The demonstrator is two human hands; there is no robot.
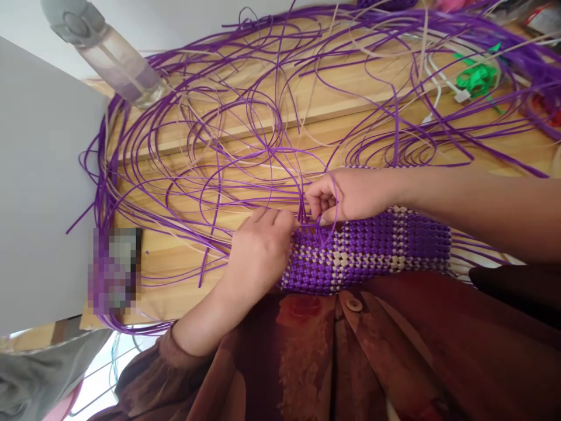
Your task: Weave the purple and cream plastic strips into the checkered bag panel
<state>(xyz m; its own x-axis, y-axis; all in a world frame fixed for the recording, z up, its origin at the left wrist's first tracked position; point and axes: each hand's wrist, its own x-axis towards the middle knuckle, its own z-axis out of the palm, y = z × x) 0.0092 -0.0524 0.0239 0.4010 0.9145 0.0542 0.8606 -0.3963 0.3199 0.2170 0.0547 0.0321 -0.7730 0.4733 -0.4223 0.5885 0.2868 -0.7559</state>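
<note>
A woven panel (372, 251) of purple and beige plastic strips lies at the table's front edge, against the brown clothing. Long loose strips run out from its left end and far edge. My left hand (265, 242) is closed at the panel's upper left corner, its fingertips pinching purple strips there. Just to the right, my right hand (346, 196) is closed too, thumb and forefinger pinching a purple strip (336, 199) that loops up beside the fingers. Several strips stand up between the two hands. The exact grip of the left fingertips is partly hidden behind the hand.
Purple and beige strips sprawl across the wooden table (175, 199). A clear bottle with a grey lid (109, 58) stands at the back left. A blurred-out flat object (125, 263) lies at the left edge. Green strips (477, 76) and a white cable (436, 88) lie back right.
</note>
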